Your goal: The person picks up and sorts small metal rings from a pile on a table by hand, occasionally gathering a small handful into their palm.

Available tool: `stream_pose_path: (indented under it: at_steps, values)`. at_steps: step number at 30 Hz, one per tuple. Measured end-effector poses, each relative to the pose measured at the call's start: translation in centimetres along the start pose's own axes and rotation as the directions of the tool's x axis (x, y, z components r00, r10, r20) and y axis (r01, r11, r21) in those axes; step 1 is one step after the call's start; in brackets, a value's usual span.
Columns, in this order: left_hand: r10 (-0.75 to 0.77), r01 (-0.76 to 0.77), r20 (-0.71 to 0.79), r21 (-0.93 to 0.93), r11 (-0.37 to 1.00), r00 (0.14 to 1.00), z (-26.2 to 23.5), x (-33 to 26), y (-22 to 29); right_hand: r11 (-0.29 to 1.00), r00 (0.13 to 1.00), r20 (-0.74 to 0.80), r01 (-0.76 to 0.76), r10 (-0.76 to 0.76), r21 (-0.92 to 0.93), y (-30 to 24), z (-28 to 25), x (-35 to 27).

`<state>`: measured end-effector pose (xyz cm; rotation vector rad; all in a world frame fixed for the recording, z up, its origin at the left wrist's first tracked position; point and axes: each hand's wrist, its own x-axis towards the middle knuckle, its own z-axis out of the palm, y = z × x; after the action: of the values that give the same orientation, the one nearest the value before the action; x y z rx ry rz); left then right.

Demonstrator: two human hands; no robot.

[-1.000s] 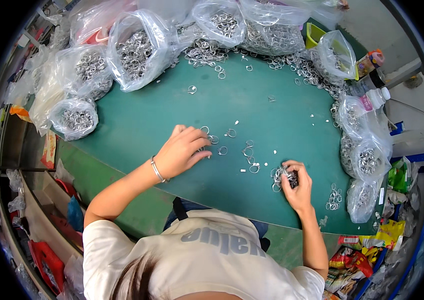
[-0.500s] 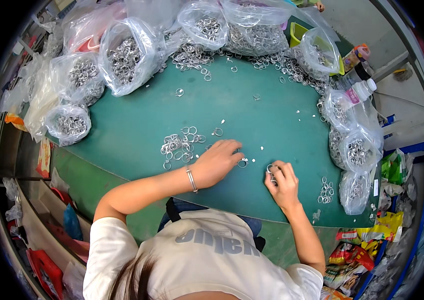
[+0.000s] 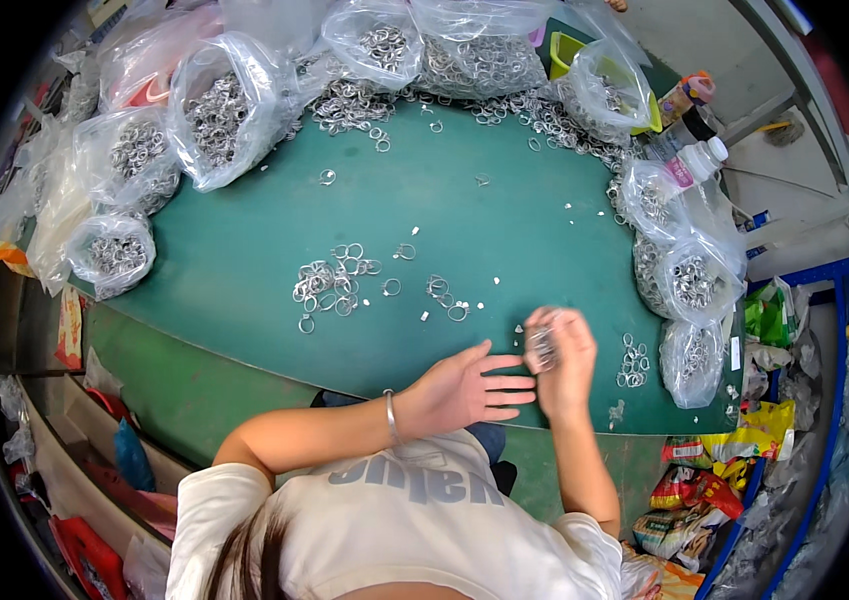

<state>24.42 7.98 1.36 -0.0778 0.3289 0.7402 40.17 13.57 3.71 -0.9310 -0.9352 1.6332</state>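
Nearest, just over the near edge of the smooth green bench (image 3: 504, 220), the bare left hand (image 3: 454, 388), a silvery bracelet (image 3: 390, 415) at its wrist, lies wide open, fingers straight and spread, with nothing visible in its grasp. A moment ago it was reaching in among loose rings farther onto the bench; it has since drawn back beside the right hand, so the middle rings now lie uncovered. The right hand (image 3: 569, 350), near that same edge, is curled around a clump of silvery metal rings (image 3: 541, 350), blurred by motion; whether the left fingertips touch it I cannot tell. For the work in hand, this seems a pause in the left hand's picking up, the clump being kept in the right. Toward the bench's right edge lies a small group of rings (image 3: 632, 362), near a knotless clear plastic bag (image 3: 694, 370) of more rings. Farther in, left of the middle, is a spread pile of rings (image 3: 329, 285), with a few loose rings (image 3: 439, 290) and small white scraps (image 3: 424, 316) to its right. Along the far edge stand bulging clear bags (image 3: 369, 45) beside a loose ring heap (image 3: 349, 108).
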Motion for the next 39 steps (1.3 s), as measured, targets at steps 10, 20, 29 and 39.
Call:
stream_pose_path:
  at_steps: [10, 20, 29, 39]
  values:
    - [0.117, -0.129, -0.134, -0.089, 0.988, 0.984, -1.0, 0.0, 0.0, 0.095, 0.875, 0.307, 0.365, -0.375, -0.926, -1.7, -1.3, -2.2]
    - [0.101, -0.031, -0.175, 0.367, 0.93, 0.979, -0.6, -2.6, -0.5, 0.332, 0.916, 0.136, 0.272, -0.378, -0.903, 0.9, -4.6, -1.6]
    - [0.215, -0.224, -0.106, -0.083, 0.971, 0.971, -1.8, -1.9, -0.1, 0.497, 0.859, 0.471, 0.504, -0.201, -0.706, 0.9, 4.1, -3.2]
    - [0.228, -0.235, -0.164, -0.02, 0.972, 0.96, -2.1, -4.9, 0.2, -0.172, 0.681, 0.701, 0.68, -0.211, -0.713, 3.0, 3.2, 2.4]
